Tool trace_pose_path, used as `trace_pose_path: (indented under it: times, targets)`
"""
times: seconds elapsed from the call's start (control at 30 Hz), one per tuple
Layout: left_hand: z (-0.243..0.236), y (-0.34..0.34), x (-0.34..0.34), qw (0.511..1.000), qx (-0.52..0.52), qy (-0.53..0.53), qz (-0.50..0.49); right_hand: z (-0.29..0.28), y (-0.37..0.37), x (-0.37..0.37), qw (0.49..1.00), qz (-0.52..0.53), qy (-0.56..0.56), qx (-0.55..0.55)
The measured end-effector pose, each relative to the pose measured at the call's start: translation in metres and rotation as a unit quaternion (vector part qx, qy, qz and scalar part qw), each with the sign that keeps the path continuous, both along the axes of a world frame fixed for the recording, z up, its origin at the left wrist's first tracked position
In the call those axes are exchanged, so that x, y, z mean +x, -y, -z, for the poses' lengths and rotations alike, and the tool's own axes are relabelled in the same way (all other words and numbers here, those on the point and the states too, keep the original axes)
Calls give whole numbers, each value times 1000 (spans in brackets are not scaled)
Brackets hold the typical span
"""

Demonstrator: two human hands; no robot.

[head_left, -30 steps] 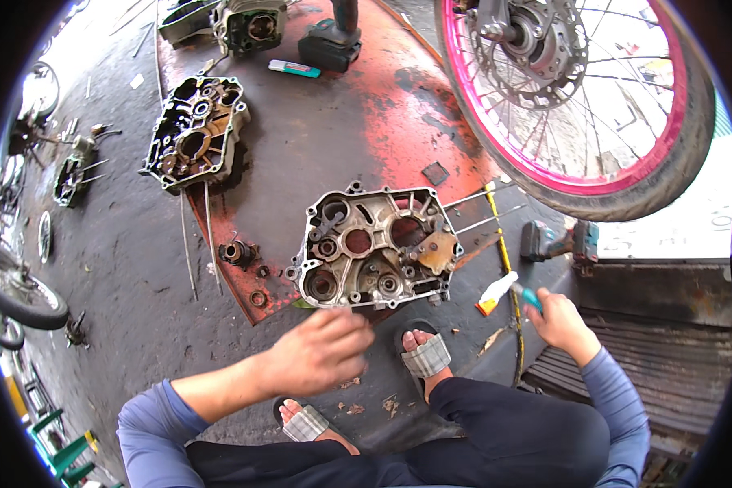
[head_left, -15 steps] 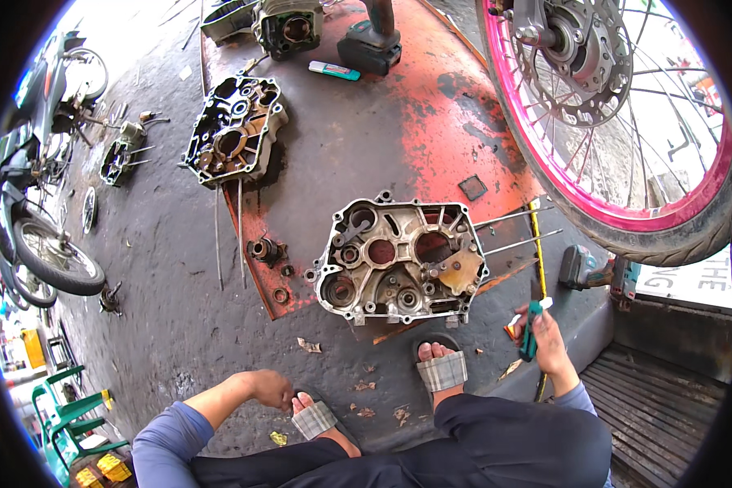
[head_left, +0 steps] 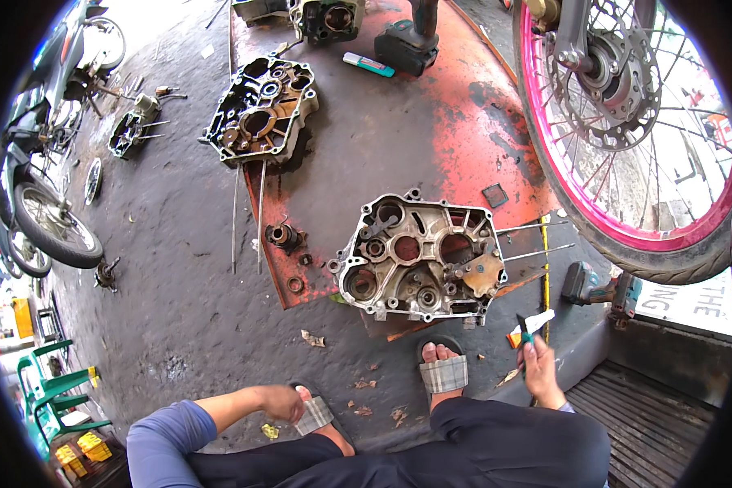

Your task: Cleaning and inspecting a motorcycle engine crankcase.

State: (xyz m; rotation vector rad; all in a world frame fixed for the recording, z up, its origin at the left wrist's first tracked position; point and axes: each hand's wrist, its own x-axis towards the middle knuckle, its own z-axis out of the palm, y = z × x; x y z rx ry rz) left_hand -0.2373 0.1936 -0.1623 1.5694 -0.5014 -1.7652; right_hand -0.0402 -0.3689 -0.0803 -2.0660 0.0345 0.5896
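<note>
In my right hand is a green tool with a dark pointed tip, gripped with the fingers closed round it. Just beyond that hand a white and orange tube or pack lies on the ground. My left hand hovers beside my left foot, fingers curled and slightly blurred; whether anything is in it is hidden. Ahead of my feet a metal engine crankcase half lies with its cavities facing up and two long studs pointing right. Neither hand touches it.
A second crankcase half, a gear shaft and a green and white marker-like stick lie on the red and black sheet. A cordless tool lies near the pink-rimmed wheel. Motorcycles stand at left.
The view has shifted, so the parts sit further right. My right hand has come lower in the picture with the green tool, whose dark tip now shows; more of the white and orange item is visible.
</note>
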Motion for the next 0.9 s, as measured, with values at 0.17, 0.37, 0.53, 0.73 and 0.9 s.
trace_pose_path:
  times: [0.17, 0.37, 0.53, 0.73, 0.9]
  targets:
    - [-102, 55, 129, 891, 17, 3, -455, -141, -137, 116, 874, -312, 352, -120]
    - [-113, 106, 164, 646, -65, -50, -759, -174, -283, 184, 729, -559, 290, -266]
    - [-111, 128, 180, 540, -147, -2, -829, -151, -348, 207, 675, -638, 339, -150]
    - [-110, 147, 176, 435, -221, -96, -868, -133, -394, 193, 581, -732, 287, -211]
    - [-96, 160, 173, 401, -245, -80, -879, -137, -405, 195, 561, -734, 274, -267]
